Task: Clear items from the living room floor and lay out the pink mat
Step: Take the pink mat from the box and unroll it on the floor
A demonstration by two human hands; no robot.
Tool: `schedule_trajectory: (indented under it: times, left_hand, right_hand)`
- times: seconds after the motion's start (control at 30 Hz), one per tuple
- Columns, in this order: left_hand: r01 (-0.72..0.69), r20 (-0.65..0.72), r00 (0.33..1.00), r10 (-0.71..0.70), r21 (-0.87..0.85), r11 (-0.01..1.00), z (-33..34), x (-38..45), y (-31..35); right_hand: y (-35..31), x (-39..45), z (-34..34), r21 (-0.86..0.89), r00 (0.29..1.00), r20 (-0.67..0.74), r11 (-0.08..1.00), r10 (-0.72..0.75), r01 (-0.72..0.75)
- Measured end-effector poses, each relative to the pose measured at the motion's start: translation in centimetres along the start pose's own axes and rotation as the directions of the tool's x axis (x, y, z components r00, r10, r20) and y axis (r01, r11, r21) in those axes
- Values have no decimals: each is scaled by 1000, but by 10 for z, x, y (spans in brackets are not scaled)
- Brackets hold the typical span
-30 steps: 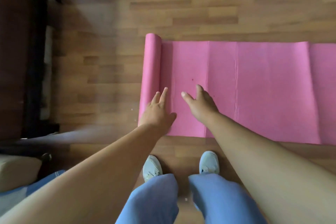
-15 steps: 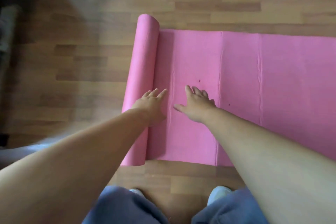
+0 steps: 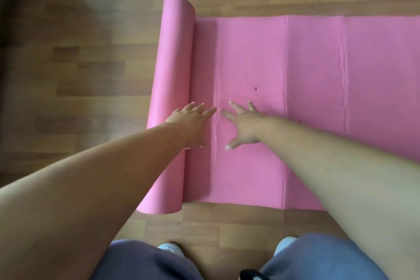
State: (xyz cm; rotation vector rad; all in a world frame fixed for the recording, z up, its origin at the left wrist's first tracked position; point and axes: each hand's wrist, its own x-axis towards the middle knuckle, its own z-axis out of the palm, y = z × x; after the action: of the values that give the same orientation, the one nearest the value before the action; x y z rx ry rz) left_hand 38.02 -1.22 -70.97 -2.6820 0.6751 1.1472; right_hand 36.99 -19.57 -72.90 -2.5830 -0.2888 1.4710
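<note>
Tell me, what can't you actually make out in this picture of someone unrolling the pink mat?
- Head view: the pink mat runs off the right edge, so its full length is unknown.
- The rolled part hides how much mat is left to unroll.
- The left hand covers where it touches the roll; the right hand lies flat.
- The top left corner of the wooden floor is dark and blurred.
- The trousers hide most of both shoes.
</note>
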Motion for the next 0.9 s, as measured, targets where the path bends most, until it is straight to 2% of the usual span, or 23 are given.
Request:
schedule_trajectory:
  times: [0.13, 0.33, 0.47, 0.63, 0.8, 0.9]
  left_hand:
    - [-51, 108, 994, 26, 237, 970, 16, 8, -13]
    - [-96, 214, 977, 23, 338, 936, 23, -3, -18]
    - [-106, 186, 982, 30, 414, 904, 25, -4, -24]
    - [-69, 90, 995, 36, 405, 912, 15, 6, -7]
    - [12, 107, 993, -50, 330, 944, 4, 12, 1]
    - [51, 110, 990, -86, 290, 956, 0, 12, -5]
  right_hand:
    - [9, 14, 25, -50, 987, 162, 999, 25, -17]
    - [22, 17, 28, -113, 979, 202, 993, 37, -14]
    - [46, 18, 21, -130, 977, 204, 991, 67, -41]
    - [82, 2, 16, -167, 961, 235, 980, 149, -111]
    - [80, 0, 7, -207, 936, 287, 967, 205, -148]
    - [82, -3, 12, -145, 936, 281, 974, 212, -177]
